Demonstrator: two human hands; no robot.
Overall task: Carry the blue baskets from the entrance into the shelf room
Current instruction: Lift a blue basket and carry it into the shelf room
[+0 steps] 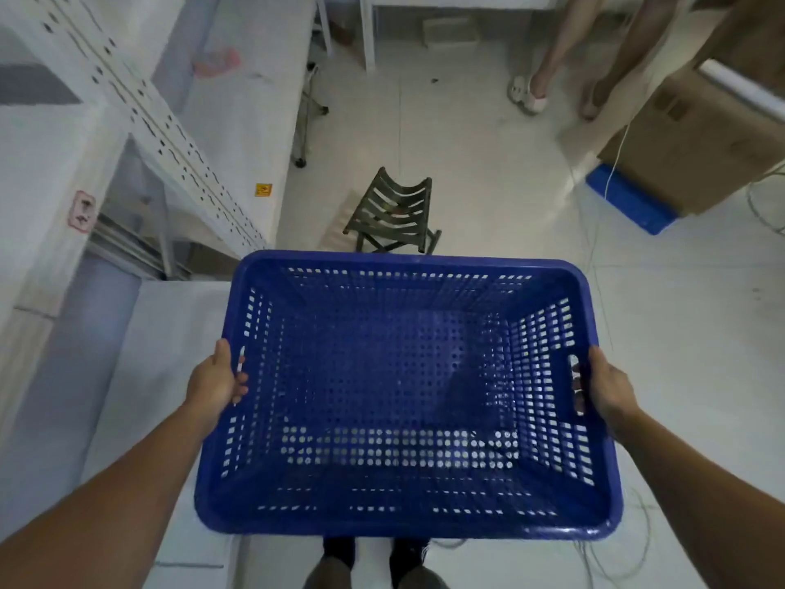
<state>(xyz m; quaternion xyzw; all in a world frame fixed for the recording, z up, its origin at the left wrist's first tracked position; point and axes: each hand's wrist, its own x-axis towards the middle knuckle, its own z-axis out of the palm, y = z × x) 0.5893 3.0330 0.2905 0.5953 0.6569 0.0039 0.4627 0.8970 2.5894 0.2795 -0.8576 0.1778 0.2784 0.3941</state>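
Note:
A large blue perforated basket hangs level in front of me, above the floor, with nothing inside it. My left hand grips its left side, fingers curled through the handle slot. My right hand grips the right side the same way, fingers showing through the right slot. Below the basket's near rim I see my own feet.
A small dark folding stool stands on the floor just beyond the basket. White metal shelving runs along the left. Cardboard boxes sit on a blue pallet at right. A person's legs stand ahead; thin cables lie at right.

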